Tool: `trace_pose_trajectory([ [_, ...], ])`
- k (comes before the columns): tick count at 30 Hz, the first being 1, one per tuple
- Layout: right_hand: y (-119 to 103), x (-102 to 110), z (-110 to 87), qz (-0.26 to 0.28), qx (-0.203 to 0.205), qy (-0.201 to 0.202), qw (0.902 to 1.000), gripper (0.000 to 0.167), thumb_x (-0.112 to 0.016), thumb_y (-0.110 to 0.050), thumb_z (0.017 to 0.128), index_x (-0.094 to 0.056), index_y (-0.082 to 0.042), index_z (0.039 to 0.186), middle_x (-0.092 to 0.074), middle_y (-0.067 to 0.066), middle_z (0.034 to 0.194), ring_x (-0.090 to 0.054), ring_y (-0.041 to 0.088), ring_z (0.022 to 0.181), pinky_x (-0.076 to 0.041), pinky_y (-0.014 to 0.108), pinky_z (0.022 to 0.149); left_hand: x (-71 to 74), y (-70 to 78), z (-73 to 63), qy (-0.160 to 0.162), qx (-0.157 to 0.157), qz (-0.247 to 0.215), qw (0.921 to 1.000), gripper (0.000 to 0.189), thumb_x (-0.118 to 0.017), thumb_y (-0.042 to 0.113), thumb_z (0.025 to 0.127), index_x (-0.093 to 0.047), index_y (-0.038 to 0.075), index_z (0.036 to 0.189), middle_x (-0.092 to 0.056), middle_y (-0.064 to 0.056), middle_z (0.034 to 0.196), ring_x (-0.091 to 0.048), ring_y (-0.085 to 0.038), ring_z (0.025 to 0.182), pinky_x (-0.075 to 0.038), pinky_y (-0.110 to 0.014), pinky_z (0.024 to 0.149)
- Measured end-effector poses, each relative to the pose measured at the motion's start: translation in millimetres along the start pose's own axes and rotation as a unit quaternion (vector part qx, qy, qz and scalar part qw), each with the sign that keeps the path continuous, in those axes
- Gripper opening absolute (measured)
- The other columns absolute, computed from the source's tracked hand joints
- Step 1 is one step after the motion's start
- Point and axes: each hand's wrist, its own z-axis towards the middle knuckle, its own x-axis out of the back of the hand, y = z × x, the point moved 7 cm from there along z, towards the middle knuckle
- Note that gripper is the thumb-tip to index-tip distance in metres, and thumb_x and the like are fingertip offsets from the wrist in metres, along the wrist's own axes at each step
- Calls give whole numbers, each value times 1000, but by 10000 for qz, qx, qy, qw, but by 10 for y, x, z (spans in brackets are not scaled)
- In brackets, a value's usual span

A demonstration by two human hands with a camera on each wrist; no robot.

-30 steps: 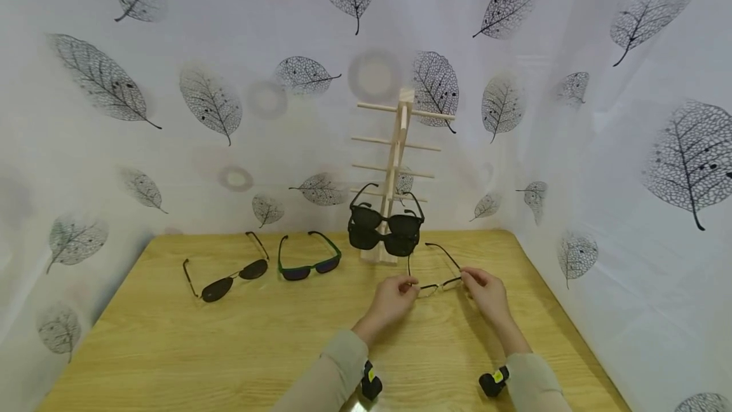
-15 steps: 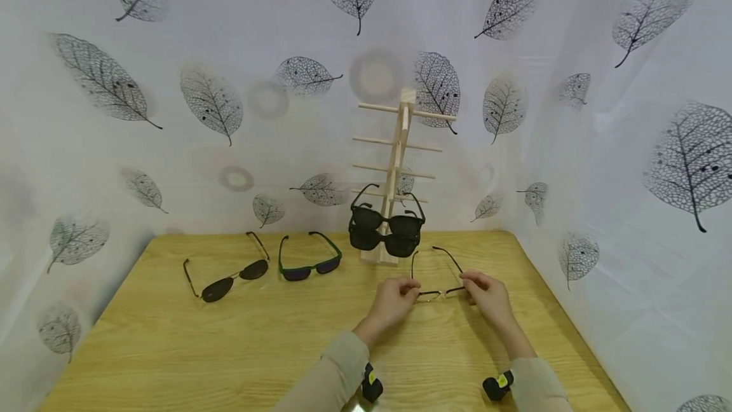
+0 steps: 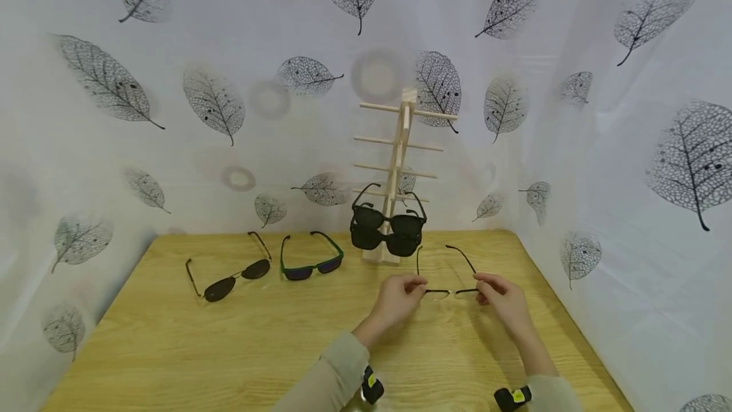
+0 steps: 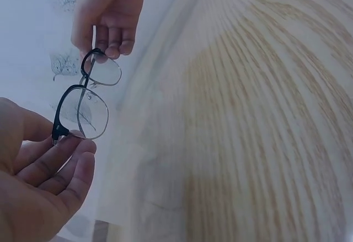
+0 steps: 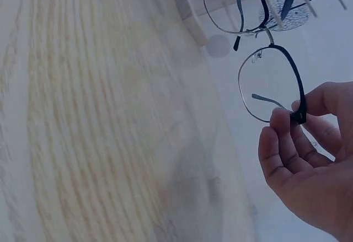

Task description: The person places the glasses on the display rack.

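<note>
Wood-grain tabletop (image 3: 229,348) below, both hands (image 3: 396,302) (image 3: 508,305) pinch clear-lensed glasses (image 4: 92,108) (dark along the top) by opposite corners

The person wears long sleeves of a pale grey-green cloth that looks plain. The left sleeve (image 3: 323,377) has a cuff (image 3: 346,350) set off by a crease, and the cloth wrinkles a little there; the left hand (image 3: 396,302) is bare. On the inner side of that wrist sits a small, blocky black camera (image 3: 372,386) with a bright yellow patch (image 3: 372,379). Nearer the worktop's right edge, the right sleeve (image 3: 553,394) matches, with a similar black-and-yellow device (image 3: 506,400) beside a bare right hand (image 3: 508,305).
</note>
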Motion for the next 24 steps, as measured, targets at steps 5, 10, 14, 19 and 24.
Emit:
trace_pose_trajectory([
  [5, -106, 117, -81, 84, 119, 85, 9999, 40, -62, -20, 108, -63, 3, 141, -73, -11, 87, -72, 9, 82, -61, 24, 80, 11, 186, 0, -61, -266, 142, 9995, 21, -67, 17, 104, -80, 11, 118, -80, -5, 112, -72, -9, 96, -58, -23, 83],
  [10, -246, 233, -204, 155, 214, 208, 9994, 35, -64, -26, 108, -68, -6, 135, -73, -16, 88, -72, 5, 81, -59, 20, 80, 31, 386, -34, -188, -484, 168, 9985, 21, -67, 19, 104, -80, 12, 119, -81, -4, 113, -72, -6, 94, -57, -21, 80],
  [14, -365, 315, -282, 443, 414, 394, 9974, 23, -66, -22, 106, -75, -11, 124, -74, -14, 89, -72, 5, 77, -60, 20, 77, 49, 542, -69, -326, -608, 138, 9975, 22, -66, 19, 105, -80, 13, 120, -80, -6, 115, -72, -5, 93, -57, -20, 80],
  [19, -522, 405, -337, 542, 719, 604, 9941, 20, -68, -18, 104, -77, -10, 121, -76, -13, 87, -73, 8, 75, -59, 18, 75, 100, 745, -84, -384, -772, 152, 9962, 22, -65, 21, 106, -80, 15, 121, -80, -4, 114, -70, -4, 91, -56, -21, 80],
  [24, -690, 441, -370, 384, 830, 675, 9935, 24, -69, -22, 105, -76, -9, 124, -75, -15, 88, -73, 7, 77, -57, 13, 79, 206, 912, -73, -349, -912, 95, 9952, 22, -65, 19, 106, -80, 14, 122, -80, -5, 116, -71, -7, 91, -56, -22, 80],
])
